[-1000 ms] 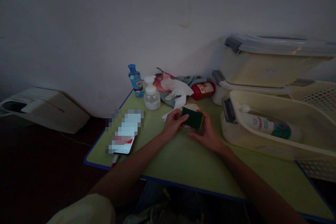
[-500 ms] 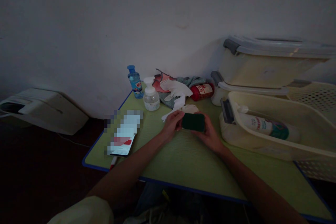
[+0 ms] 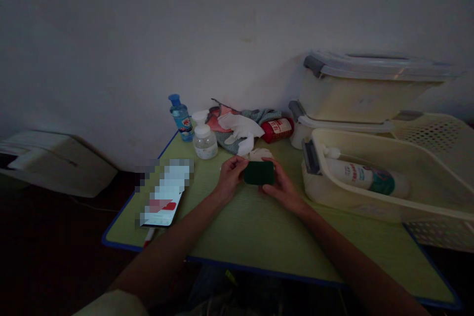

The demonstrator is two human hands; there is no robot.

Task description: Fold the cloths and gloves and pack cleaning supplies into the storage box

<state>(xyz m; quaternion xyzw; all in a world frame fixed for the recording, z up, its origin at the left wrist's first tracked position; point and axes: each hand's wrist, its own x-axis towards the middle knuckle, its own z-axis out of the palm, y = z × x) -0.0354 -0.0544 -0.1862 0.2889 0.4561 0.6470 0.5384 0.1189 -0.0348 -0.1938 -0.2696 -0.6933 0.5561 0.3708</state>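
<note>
A dark green scouring pad [image 3: 258, 173], rectangular with rounded corners, is held up over the middle of the table, its flat face towards me. My left hand [image 3: 230, 177] pinches its left edge between thumb and fingers. Around the right edge, my right hand [image 3: 284, 186] is closed, thumb at the lower corner and fingers partly hidden behind. Just beyond the pad lies a pale crumpled piece [image 3: 262, 153], partly covered by it. A white crumpled cloth or glove [image 3: 240, 127] rests farther back on grey and red cloths [image 3: 222, 116].
On the left of the green table [image 3: 237, 237] lie a lit phone [image 3: 165, 197] and a red-and-white marker [image 3: 149, 237]. Behind stand a blue bottle [image 3: 182, 121] and a clear pump bottle [image 3: 205, 144]. A red bottle [image 3: 277, 130] lies near stacked bins [image 3: 355, 101]. An open bin [image 3: 344, 197] holds a white bottle [image 3: 365, 177].
The whole scene has shifted somewhat left in the view. Both hands still hold the scouring pad, which now faces me a little more squarely.
</note>
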